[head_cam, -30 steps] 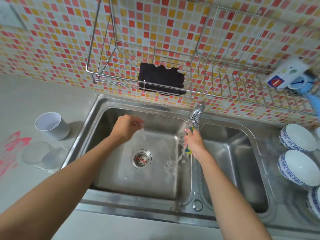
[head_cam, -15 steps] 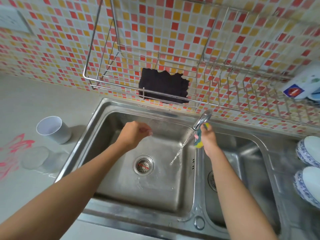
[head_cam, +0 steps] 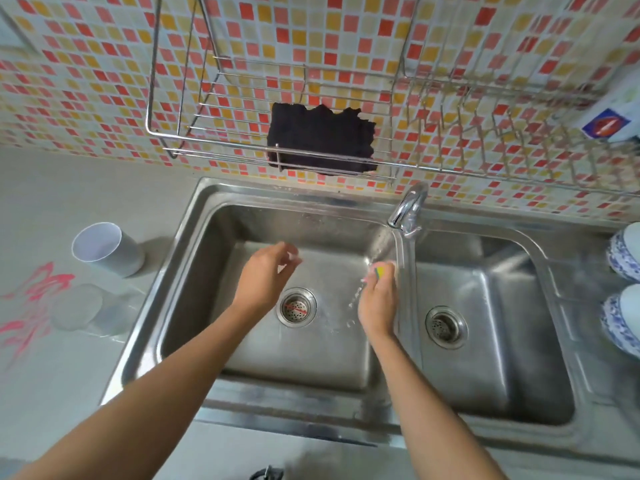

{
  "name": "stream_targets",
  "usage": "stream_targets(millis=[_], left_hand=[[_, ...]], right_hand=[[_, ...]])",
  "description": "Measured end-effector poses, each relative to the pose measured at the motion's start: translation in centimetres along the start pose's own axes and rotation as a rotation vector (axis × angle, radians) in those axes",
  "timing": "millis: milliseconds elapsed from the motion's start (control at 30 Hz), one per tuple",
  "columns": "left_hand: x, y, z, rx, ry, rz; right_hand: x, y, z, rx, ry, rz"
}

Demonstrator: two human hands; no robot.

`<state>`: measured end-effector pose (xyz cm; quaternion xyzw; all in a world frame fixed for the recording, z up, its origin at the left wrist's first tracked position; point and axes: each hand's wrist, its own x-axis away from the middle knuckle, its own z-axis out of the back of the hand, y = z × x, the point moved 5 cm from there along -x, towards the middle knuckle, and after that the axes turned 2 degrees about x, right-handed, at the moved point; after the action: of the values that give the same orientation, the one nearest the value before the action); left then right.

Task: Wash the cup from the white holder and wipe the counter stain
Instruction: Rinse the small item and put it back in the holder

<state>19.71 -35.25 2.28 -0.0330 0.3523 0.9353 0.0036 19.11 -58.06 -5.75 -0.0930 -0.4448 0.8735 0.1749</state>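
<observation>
Far left on the grey counter (head_cam: 69,188) we see the pink stain (head_cam: 33,303), smeared in streaks and not yet wiped. Just right of it lies a clear cup (head_cam: 78,308) on its side, its mouth toward us, and just behind that the white holder (head_cam: 105,249), also tipped over with nothing in it. We judge the cup to be light, thin and rigid, likely slippery once wet; we would take it around the wall near the rim, since it may roll where it lies.

Next comes the steel double sink (head_cam: 194,244). Over its left basin hangs our left hand (head_cam: 265,277), holding nothing, the fingers loosely curled and slightly apart. Beyond it, a black cloth (head_cam: 320,142) hangs on the wire rack (head_cam: 214,147) fixed to the wall, which is tiled in red and yellow mosaic. Our right hand (head_cam: 377,296) is closed around a yellow-green sponge (head_cam: 380,271), held under the thin stream from the faucet (head_cam: 407,206) at the divider between basins. The sponge looks soft and will carry water, so we expect drips on the way to the counter.

Furthest right, blue-patterned bowls (head_cam: 621,252) sit on the sink's edge. The steel is wet and shiny; the counter is smooth and flat.
</observation>
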Motion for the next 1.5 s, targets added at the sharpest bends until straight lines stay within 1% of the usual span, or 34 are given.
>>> stream_targets(millis=[67, 100, 133, 167, 233, 300, 333, 400, 467, 500, 567, 633, 667, 700, 767, 833, 967, 1033, 1100, 1133, 1167, 1233, 1333, 1367, 1500], left_hand=[[1.2, -1.7, -1.6, -0.117, -0.129, 0.020], [1.7, -2.2, -1.9, -0.141, -0.146, 0.014], [2.1, -2.2, -1.8, -0.144, -0.121, -0.011], [2.3, -1.8, -1.5, -0.140, -0.073, -0.051], [2.5, -1.2, -1.0, -0.161, -0.015, -0.150], [2.6, -1.7, -1.1, -0.206, -0.082, -0.164], [2.7, -2.2, -1.1, -0.230, -0.123, -0.135], [3.0, -3.2, -0.8, -0.243, -0.109, -0.120], [3.4, -3.6, -0.3, -0.228, -0.074, -0.127], [3.6, -3.8, -0.1, -0.237, -0.089, -0.126], [3.9, -4.4, 0.6, -0.245, -0.113, -0.100], [3.8, -4.6, 2.1, -0.190, -0.046, -0.081], [3.7, -4.4, 3.0, -0.163, -0.012, -0.083], [3.6, -4.1, 4.1, -0.143, 0.010, -0.091], [3.0, -3.5, 6.7, -0.107, 0.040, -0.104], [2.3, -3.1, 9.8, -0.070, 0.080, -0.112], [0.8, -2.2, 15.8, 0.005, 0.115, -0.102], [0.0, -2.2, 18.3, 0.025, 0.133, -0.107], [-0.6, -2.6, 20.4, 0.044, 0.139, -0.109], [-0.8, -3.0, 21.2, 0.042, 0.142, -0.111], [-0.9, -3.4, 21.9, 0.037, 0.143, -0.115], [-1.1, -4.4, 22.9, 0.038, 0.136, -0.120], [-1.1, -6.4, 23.8, 0.063, 0.124, -0.098], [-1.1, -7.1, 24.1, 0.061, 0.122, -0.088], [-0.9, -9.3, 25.4, 0.060, 0.132, -0.069]], right_hand=[[2.1, 1.4, -2.2, 0.233, -0.213, -0.093], [2.8, 2.0, -2.6, 0.283, -0.259, -0.135], [3.2, 1.8, -2.5, 0.270, -0.252, -0.133], [3.3, 1.1, -2.2, 0.223, -0.211, -0.103], [3.7, -1.0, -1.1, 0.149, -0.120, -0.003], [4.2, -1.9, -0.7, 0.166, -0.101, 0.092], [4.4, -1.8, -0.9, 0.202, -0.129, 0.087], [4.5, -0.8, -1.2, 0.242, -0.160, 0.020], [4.8, -0.6, -1.2, 0.232, -0.137, 0.001], [4.9, -0.6, -1.5, 0.244, -0.167, -0.015], [5.4, -0.5, -2.2, 0.280, -0.298, -0.128], [5.8, -0.9, -2.3, 0.218, -0.367, -0.255], [5.9, -1.8, -2.2, 0.184, -0.384, -0.276], [5.8, -3.1, -2.1, 0.164, -0.395, -0.257], [5.6, -7.0, -1.7, 0.111, -0.391, -0.137], [5.8, -12.3, -0.9, -0.054, -0.352, -0.004], [6.0, -24.5, 1.7, -0.402, -0.210, 0.274], [5.2, -29.8, 2.9, -0.475, -0.088, 0.374], [3.6, -34.1, 3.3, -0.415, 0.044, 0.476], [2.7, -35.9, 3.0, -0.356, 0.090, 0.519], [1.7, -37.5, 2.5, -0.289, 0.098, 0.538], [-0.9, -39.1, 0.0, -0.112, 0.007, 0.494], [-3.5, -38.5, -4.4, 0.199, -0.184, 0.398], [-3.8, -38.2, -5.5, 0.254, -0.216, 0.388], [-4.1, -38.0, -7.3, 0.312, -0.285, 0.336]])
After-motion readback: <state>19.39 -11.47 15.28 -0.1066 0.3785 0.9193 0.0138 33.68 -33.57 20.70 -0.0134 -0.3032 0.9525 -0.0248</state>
